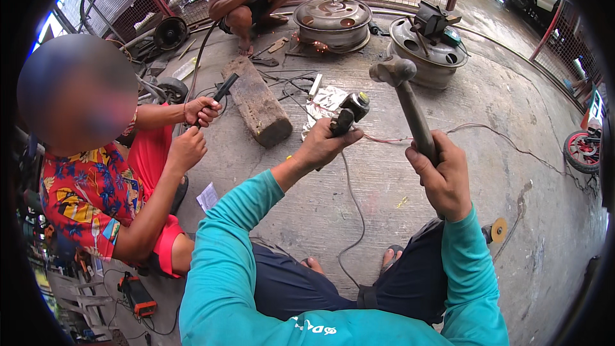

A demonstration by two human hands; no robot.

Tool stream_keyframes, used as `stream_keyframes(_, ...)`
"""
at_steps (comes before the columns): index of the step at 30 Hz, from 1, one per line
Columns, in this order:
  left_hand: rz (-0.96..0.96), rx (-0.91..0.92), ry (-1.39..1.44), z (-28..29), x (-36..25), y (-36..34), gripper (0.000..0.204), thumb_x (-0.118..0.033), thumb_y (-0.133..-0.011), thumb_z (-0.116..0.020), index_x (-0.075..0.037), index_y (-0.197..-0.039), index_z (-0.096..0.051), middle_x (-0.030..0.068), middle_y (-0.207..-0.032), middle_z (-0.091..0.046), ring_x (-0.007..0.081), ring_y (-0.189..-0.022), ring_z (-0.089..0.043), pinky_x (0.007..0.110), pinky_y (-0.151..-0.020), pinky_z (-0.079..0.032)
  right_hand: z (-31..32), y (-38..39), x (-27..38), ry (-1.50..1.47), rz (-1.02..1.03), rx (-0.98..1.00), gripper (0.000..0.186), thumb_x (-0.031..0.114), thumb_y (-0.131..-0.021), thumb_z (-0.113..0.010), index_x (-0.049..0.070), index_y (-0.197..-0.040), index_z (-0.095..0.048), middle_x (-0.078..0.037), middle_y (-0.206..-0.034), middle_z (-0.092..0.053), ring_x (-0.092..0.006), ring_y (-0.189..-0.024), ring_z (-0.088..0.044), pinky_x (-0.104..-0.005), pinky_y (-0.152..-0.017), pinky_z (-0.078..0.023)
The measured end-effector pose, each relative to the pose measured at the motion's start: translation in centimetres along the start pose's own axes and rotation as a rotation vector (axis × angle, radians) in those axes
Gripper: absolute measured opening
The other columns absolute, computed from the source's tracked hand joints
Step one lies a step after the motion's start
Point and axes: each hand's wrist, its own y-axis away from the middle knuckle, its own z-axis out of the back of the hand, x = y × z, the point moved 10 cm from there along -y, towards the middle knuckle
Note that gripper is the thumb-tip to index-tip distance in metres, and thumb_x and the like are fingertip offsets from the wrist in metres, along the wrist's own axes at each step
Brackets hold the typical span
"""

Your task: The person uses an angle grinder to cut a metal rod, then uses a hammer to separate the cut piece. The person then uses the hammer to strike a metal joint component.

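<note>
My right hand (443, 176) is wrapped round the handle of a hammer (416, 112), held upright with its metal head at the top. My left hand (323, 144) grips a black part with a short cylindrical end (356, 104) that has a yellow-green tip. Its exact kind is unclear, and my fingers hide some of it. The hammer and the black part are apart. Beyond my left hand lies a crumpled white cloth (325, 99) on the concrete. A thin dark cable (360, 214) runs over the floor between my feet.
At left, a squatting person holds a black cabled handle (225, 87) beside a wooden block (256, 102). Another person squats behind, near a wheel rim (333, 19) with orange sparks. A second rim (429, 57) carries metal parts. An orange-black machine (136, 296) and a disc tool (497, 230) sit nearer.
</note>
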Motion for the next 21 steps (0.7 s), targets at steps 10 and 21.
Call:
stream_keyframes(10,-0.127,-0.164,-0.191,0.5,-2.2,0.0,0.028,-0.030,-0.101,-0.079,-0.003,-0.104,-0.075,0.0031,-0.077,-0.067,0.0099,-0.072,-0.056,0.032,-0.066,-0.048,1.1,0.6,1.3,0.100,0.107,-0.031,0.023,0.018,-0.094,-0.079,0.000,-0.098,-0.066,-0.003,-0.063,-0.050,-0.0122,-0.059,-0.047,-0.0320,-0.057,-0.038)
stream_keyframes(21,-0.383,-0.236,-0.441,0.7,-4.7,-0.4,0.023,-0.019,-0.089,-0.085,-0.003,-0.100,-0.072,0.0147,-0.080,-0.069,0.0330,-0.072,-0.067,0.042,-0.066,-0.051,2.2,1.3,0.9,0.134,0.093,-0.047,0.023,0.019,-0.095,-0.079,0.000,-0.097,-0.066,-0.003,-0.065,-0.051,-0.0127,-0.060,-0.047,-0.0328,-0.058,-0.038)
